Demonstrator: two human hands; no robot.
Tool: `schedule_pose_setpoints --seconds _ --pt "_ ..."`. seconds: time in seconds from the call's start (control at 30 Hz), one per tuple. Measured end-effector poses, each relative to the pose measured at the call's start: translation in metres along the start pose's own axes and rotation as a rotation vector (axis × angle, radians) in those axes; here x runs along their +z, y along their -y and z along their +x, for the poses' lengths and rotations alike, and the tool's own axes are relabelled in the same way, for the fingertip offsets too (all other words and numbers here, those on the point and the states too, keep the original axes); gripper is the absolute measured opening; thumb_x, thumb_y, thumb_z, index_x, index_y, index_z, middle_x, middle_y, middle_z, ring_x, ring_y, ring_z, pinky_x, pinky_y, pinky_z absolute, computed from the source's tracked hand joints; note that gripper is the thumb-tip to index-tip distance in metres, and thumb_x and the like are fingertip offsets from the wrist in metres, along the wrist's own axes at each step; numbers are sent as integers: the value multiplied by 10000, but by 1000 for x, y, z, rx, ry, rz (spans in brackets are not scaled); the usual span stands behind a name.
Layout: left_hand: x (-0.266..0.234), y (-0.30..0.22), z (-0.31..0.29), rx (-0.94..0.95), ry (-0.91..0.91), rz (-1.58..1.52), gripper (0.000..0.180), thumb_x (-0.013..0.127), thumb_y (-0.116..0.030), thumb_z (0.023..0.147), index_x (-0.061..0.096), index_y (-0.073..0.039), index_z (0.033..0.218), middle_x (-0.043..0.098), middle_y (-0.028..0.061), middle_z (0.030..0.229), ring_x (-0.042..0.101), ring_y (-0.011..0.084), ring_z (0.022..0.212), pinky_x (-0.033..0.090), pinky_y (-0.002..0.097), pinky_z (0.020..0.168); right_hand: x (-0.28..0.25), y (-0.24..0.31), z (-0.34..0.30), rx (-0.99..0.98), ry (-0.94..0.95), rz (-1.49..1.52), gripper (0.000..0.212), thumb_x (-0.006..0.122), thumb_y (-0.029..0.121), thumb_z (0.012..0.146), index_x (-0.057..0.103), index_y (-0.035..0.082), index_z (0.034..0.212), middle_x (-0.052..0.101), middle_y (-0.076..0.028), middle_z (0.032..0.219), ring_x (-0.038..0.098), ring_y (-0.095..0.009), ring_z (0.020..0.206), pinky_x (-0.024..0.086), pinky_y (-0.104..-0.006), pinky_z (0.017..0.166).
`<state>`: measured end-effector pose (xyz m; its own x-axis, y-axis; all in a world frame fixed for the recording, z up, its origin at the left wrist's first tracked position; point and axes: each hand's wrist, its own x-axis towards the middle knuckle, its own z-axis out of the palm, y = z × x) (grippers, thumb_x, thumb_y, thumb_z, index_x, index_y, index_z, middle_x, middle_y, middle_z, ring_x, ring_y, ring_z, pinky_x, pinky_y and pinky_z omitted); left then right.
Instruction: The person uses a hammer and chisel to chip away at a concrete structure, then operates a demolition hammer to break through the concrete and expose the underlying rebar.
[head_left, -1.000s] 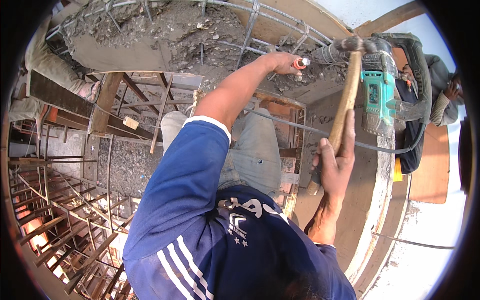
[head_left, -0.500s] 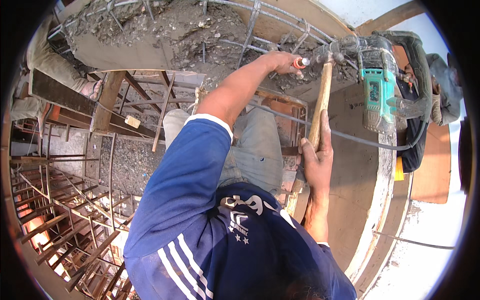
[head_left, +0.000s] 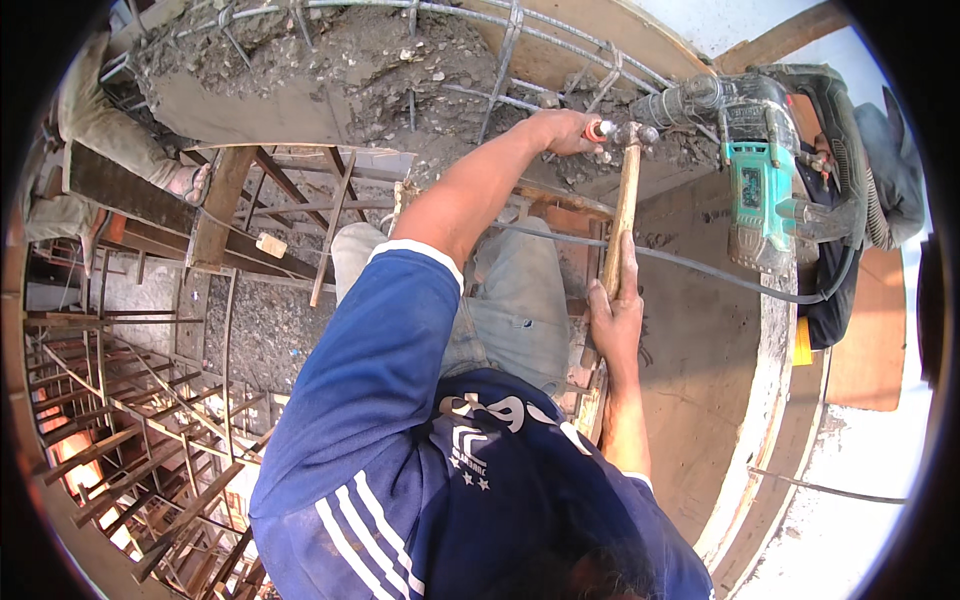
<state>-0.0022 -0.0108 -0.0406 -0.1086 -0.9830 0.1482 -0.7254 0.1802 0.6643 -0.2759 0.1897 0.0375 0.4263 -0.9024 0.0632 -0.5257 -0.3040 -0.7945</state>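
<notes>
In my left hand (head_left: 563,132) is a chisel (head_left: 599,130) with an orange-red collar and a bright metal end, held against broken concrete (head_left: 440,95). The fingers are wrapped round it. My right hand (head_left: 614,322) grips the wooden handle of a hammer (head_left: 622,205). Its metal head meets the chisel's end, or is very close to it; I cannot tell if they touch. Steel rebar (head_left: 500,60) runs across the rough concrete just beyond my left hand.
A teal demolition hammer (head_left: 757,190) with a black handle lies at the right; its cable (head_left: 680,270) crosses to my knees. Another person's clothing (head_left: 895,165) shows behind it. More legs stand on planks (head_left: 130,195) at the left, above timber scaffolding (head_left: 130,430) and a drop.
The hammer has swung left, its head now at the chisel's end. My right hand has moved left with it. My left hand has barely shifted.
</notes>
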Motion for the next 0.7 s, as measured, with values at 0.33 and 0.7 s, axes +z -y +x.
schedule_pose_setpoints --seconds 0.33,0.7 --pt "111 -21 -146 179 242 166 354 716 -256 800 571 -202 1118 575 173 1097 636 392 1045 559 505 820 -48 -47 -95 -178 -90 277 426 671 70 872 496 -36 1246 636 -140 942 587 -156 632 509 -320 599" --pt "71 -35 -86 174 -353 -195 318 732 -135 845 569 -162 1117 561 151 1034 603 413 982 525 499 812 -31 -62 -106 3 147 370 256 752 186 842 581 5 901 606 -100 784 580 -196 715 472 -332 676"
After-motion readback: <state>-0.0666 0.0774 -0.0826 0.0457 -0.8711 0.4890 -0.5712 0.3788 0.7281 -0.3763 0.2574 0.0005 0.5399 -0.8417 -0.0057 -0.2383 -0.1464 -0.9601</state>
